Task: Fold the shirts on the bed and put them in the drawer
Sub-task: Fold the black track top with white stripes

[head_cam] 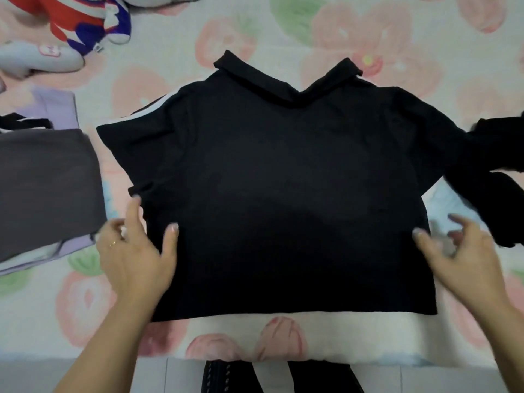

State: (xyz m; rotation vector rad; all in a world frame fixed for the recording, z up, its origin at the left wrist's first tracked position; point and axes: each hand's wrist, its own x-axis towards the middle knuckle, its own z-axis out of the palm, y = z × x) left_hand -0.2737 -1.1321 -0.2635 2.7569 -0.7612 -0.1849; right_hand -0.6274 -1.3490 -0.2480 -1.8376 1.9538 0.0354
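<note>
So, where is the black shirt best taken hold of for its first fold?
Pinch the black shirt at the outer edge of its striped sleeve and at the hem corner below it, coming from the left: it lies flat, collar away, those edges free on the bedsheet.

This was a bedroom in a home. A bed (85, 307) filled nearly the whole view, and its sheet (368, 29) was printed with pink fruit and green leaves, a soft household pattern. Plush toys (82, 18) lay at the far left, one red, white and blue, another pale grey. A black shirt (283, 194) with a collar and white sleeve stripes was spread flat on the sheet. At the left sat a stack (42, 188) of folded clothes, grey over lilac. Below the bed's near edge a pale tiled floor (425, 378) showed.
</note>
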